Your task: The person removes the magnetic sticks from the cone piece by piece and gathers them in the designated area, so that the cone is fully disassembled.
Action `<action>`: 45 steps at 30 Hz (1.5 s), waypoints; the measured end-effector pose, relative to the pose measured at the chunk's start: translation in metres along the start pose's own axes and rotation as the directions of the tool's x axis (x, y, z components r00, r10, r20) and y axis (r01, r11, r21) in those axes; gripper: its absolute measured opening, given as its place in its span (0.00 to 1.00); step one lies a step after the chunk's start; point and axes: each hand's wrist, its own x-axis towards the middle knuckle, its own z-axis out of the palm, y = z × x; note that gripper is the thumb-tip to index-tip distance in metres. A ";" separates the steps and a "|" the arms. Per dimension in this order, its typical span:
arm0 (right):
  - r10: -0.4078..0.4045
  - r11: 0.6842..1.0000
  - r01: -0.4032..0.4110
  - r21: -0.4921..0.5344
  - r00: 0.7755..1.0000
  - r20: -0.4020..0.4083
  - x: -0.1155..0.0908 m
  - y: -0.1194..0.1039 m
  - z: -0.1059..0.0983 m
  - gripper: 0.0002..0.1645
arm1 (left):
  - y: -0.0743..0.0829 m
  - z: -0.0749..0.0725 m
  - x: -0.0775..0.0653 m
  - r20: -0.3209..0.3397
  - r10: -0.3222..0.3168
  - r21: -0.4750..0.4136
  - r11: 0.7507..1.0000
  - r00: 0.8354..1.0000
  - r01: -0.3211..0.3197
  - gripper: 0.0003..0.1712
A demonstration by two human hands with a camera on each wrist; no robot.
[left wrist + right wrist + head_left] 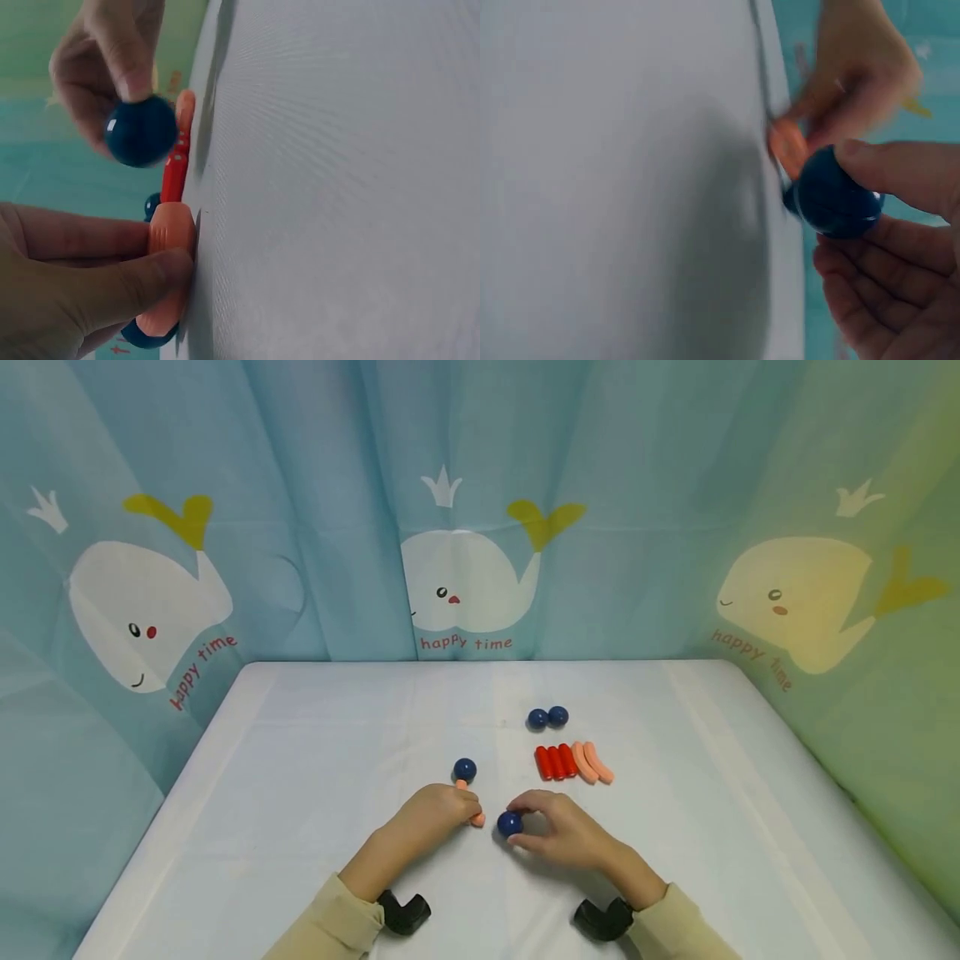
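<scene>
In the head view, my left hand [437, 812] pinches a curved light-orange stick [478, 820] between thumb and fingers, close to the table. The stick's far end touches a dark blue ball [465, 769]; the left wrist view shows that ball partly hidden behind the stick [172, 232]. To the right, my right hand [564, 829] holds another glossy blue ball [510, 824] by thumb and fingertips. A gap separates this ball from the stick in the head view. The right wrist view shows the held ball [836, 193] between thumb and fingers.
Farther back on the white table [337, 735] lie three red sticks [556, 762] side by side, with two curved orange sticks [592, 763] beside them. Behind these sit two blue balls [548, 718]. A whale-print curtain [337, 510] borders the table's back and sides.
</scene>
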 end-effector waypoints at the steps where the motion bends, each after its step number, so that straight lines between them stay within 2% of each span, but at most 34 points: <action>1: 0.009 1.000 -0.009 -0.003 1.000 -0.029 -0.001 0.004 -0.006 0.17 | 0.000 -0.001 0.000 0.010 0.000 -0.005 1.000 1.000 0.000 0.09; 4: 0.058 0.998 -0.060 -0.006 0.988 -0.145 -0.001 0.021 -0.026 0.18 | -0.002 -0.001 -0.001 0.042 0.010 -0.053 0.999 0.999 -0.008 0.08; 6: 0.139 0.989 -0.145 -0.013 0.966 -0.216 -0.001 0.036 -0.040 0.19 | -0.002 -0.001 -0.002 0.055 0.011 -0.072 0.997 0.998 -0.007 0.07; 8: 0.250 0.966 -0.259 0.000 0.932 -0.262 0.000 0.050 -0.052 0.21 | -0.003 0.001 -0.002 0.051 0.011 -0.082 0.997 0.999 -0.007 0.06; 11: 0.405 0.910 -0.412 0.039 0.867 -0.290 0.001 0.068 -0.066 0.24 | -0.003 0.003 -0.003 0.016 0.011 -0.093 0.996 1.000 -0.009 0.05; 13: 0.453 0.887 -0.458 0.057 0.839 -0.300 0.003 0.075 -0.073 0.25 | -0.002 0.004 -0.003 -0.010 0.015 -0.095 0.995 1.000 -0.016 0.05; 14: 0.460 0.883 -0.466 0.060 0.833 -0.307 0.004 0.078 -0.075 0.25 | -0.002 0.004 -0.003 -0.017 0.015 -0.098 0.995 1.000 -0.017 0.04; 20: 0.455 0.879 -0.478 0.013 0.828 -0.327 0.018 0.093 -0.086 0.24 | -0.002 0.004 -0.004 -0.035 0.010 -0.086 0.996 0.999 -0.013 0.04; 31: 0.571 0.808 -0.590 0.008 0.778 -0.263 0.033 0.113 -0.092 0.26 | -0.003 0.007 -0.002 -0.060 0.011 -0.144 0.989 0.998 -0.020 0.05; 41: 0.603 0.783 -0.622 -0.006 0.761 -0.239 0.040 0.114 -0.089 0.28 | -0.002 0.006 -0.002 -0.069 -0.014 -0.181 0.983 0.998 0.002 0.07; 45: 0.603 0.777 -0.628 -0.041 0.761 -0.239 0.041 0.115 -0.087 0.28 | -0.002 0.005 -0.002 -0.075 -0.016 -0.185 0.983 0.997 0.002 0.07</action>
